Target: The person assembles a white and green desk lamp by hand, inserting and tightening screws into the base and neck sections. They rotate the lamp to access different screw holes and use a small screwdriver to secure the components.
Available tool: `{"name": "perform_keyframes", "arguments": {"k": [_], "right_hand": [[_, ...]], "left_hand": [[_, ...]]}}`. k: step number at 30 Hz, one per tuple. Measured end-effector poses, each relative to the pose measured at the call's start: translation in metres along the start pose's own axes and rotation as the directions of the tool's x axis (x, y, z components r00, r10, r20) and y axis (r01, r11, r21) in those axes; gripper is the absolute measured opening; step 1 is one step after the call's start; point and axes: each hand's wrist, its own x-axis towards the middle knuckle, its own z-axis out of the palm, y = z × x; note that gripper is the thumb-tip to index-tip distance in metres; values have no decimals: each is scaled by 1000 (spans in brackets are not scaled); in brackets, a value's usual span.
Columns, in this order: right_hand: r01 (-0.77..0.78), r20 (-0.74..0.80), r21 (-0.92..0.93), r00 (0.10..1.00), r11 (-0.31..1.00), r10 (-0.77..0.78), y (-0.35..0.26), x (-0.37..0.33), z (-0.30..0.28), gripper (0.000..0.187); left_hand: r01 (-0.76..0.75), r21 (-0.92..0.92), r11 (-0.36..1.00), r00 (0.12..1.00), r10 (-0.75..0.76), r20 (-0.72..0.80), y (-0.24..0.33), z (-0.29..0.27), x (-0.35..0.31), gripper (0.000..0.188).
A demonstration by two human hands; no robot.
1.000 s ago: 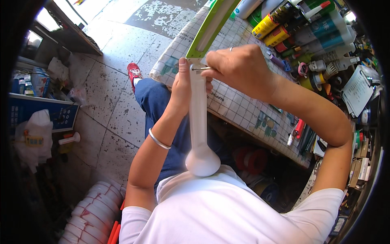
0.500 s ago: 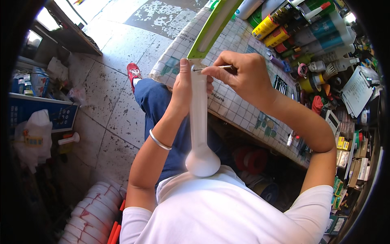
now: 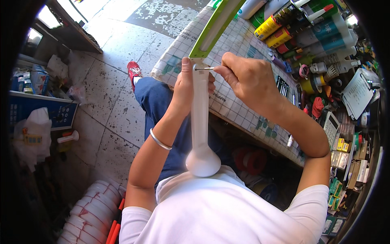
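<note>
A white lamp (image 3: 200,118) with a long stem and a rounded base leans toward me, its base against my shirt. Its green-edged upper arm (image 3: 211,32) points up and away over the table's edge. My left hand (image 3: 185,87) is wrapped round the stem just below the joint, thumb pointing up along it. Between thumb and fingers of my right hand (image 3: 252,79) is a thin screwdriver (image 3: 206,68). Its metal shaft lies sideways, with the tip at a small dark hole on the joint; the rest is hidden in the hand.
A table with a checked cover (image 3: 237,99) stands ahead and to the right. Spray cans and glue tubes (image 3: 280,36), a clipboard (image 3: 357,93) and small boxes crowd the right side. Wrapped white rolls (image 3: 91,211) sit at lower left, and a blue panel (image 3: 44,112) stands left.
My right hand has shifted a little to the right, and its fingers now cover the screwdriver's rear end. More bare shaft shows at the joint. My left hand and the lamp have barely moved.
</note>
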Motion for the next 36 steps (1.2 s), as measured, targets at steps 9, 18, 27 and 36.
{"name": "perform_keyframes", "arguments": {"k": [9,18,27,36], "right_hand": [[264,-172,0,950,965,-260,11,1,12,18],[265,-112,-177,952,948,-287,12,-1,6,20],[160,-106,-90,980,983,-169,12,-4,9,19],[315,-214,-96,920,944,-328,11,-1,16,22]], "left_hand": [[9,27,1000,999,-8,-41,4,4,-1,71],[18,23,1000,1000,-17,-19,1,1,1,71],[6,59,998,1000,-5,-6,3,1,-1,72],[13,91,996,997,-6,-75,5,7,-2,72]]}}
